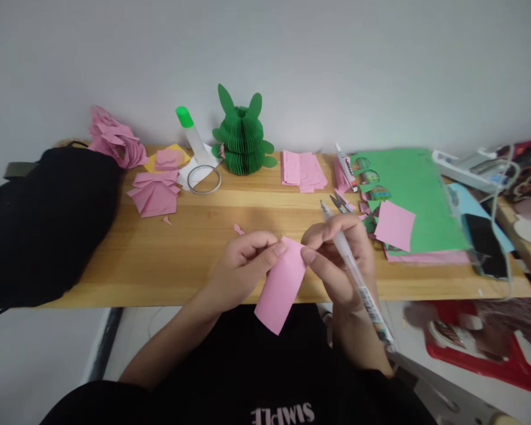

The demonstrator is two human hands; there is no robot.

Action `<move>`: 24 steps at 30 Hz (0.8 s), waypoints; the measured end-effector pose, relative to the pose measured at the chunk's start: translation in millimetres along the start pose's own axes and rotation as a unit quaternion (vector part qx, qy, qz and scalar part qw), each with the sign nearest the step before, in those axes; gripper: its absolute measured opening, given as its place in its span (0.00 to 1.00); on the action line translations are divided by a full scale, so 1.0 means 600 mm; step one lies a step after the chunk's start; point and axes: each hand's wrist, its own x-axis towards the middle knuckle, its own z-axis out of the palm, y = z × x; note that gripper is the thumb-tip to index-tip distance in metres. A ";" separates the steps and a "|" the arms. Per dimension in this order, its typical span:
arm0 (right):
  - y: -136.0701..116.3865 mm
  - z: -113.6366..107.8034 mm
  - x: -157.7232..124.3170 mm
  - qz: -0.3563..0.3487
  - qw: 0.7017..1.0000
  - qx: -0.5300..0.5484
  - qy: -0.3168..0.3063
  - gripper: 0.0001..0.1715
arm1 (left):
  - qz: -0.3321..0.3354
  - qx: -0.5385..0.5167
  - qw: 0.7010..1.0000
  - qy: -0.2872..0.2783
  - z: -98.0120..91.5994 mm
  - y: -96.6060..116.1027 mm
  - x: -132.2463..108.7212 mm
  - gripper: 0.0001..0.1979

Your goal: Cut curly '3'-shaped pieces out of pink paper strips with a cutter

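A pink paper strip (282, 286) hangs over the front edge of the wooden table, pinched at its top corners by both hands. My left hand (248, 265) grips the top left corner between thumb and fingertips. At the top right corner, my right hand (343, 254) holds the paper with thumb and index finger. A clear pen (354, 268) also rests in my right hand, slanting with its tip up and to the left. A small pink scrap (238, 229) lies on the table behind my left hand.
A green paper figure (244, 141), glue bottle (194, 136), tape ring (204, 179) and pink papers (303, 171) stand or lie along the back. Scissors (340, 203), green sheets (420, 200) and a phone (484, 245) are right; a black bag (53, 224) is left.
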 end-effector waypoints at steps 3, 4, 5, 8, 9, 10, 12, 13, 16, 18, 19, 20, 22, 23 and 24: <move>0.002 -0.001 0.002 -0.001 1.000 0.009 0.002 0.15 | -0.007 -0.003 1.000 -0.007 0.001 -0.001 0.000 0.20; 0.002 -0.001 0.003 -0.001 1.000 0.008 0.007 0.15 | -0.010 0.001 1.000 -0.008 0.002 -0.001 0.000 0.22; 0.002 -0.001 0.003 -0.001 1.000 0.005 0.011 0.15 | -0.013 0.008 1.000 -0.008 0.002 0.000 0.000 0.23; 0.003 -0.002 0.002 -0.001 1.000 -0.005 0.018 0.16 | -0.024 0.030 0.999 -0.009 0.004 0.000 -0.002 0.27; 0.003 -0.003 0.002 -0.003 1.000 -0.005 0.017 0.16 | -0.028 0.032 0.999 -0.011 0.004 0.000 -0.003 0.28; 0.004 -0.004 0.002 -0.006 1.000 -0.004 0.015 0.16 | -0.032 0.031 0.999 -0.012 0.004 -0.001 -0.004 0.28; 0.006 -0.006 0.002 -0.010 1.000 -0.002 0.015 0.15 | -0.036 0.022 0.999 -0.010 0.002 -0.004 -0.004 0.28; 0.007 -0.007 0.002 -0.012 1.000 -0.002 0.019 0.15 | -0.038 0.015 0.999 -0.006 0.002 -0.005 -0.004 0.29; 0.009 -0.009 0.000 -0.009 0.999 -0.003 0.039 0.16 | -0.038 -0.019 0.999 0.010 -0.001 -0.012 -0.002 0.29; 0.010 -0.008 -0.002 -0.005 0.999 -0.001 0.044 0.16 | -0.022 -0.048 0.999 0.010 0.000 -0.014 -0.001 0.29; 0.011 -0.007 -0.003 -0.002 0.999 0.002 0.043 0.16 | -0.011 -0.058 0.998 0.000 0.000 -0.014 -0.002 0.29; 0.011 -0.007 -0.004 0.001 0.999 0.004 0.041 0.16 | -0.003 -0.063 0.998 -0.014 0.001 -0.013 -0.003 0.28; 0.010 -0.006 -0.005 0.002 0.999 0.010 0.039 0.16 | -0.007 -0.056 0.997 -0.049 0.002 -0.010 -0.007 0.25; 0.010 -0.006 -0.005 0.001 0.999 0.011 0.040 0.16 | -0.015 -0.047 0.997 -0.063 0.002 -0.008 -0.009 0.24; 0.009 -0.007 -0.005 -0.001 0.999 0.008 0.043 0.16 | -0.024 -0.037 0.996 -0.071 0.002 -0.007 -0.012 0.23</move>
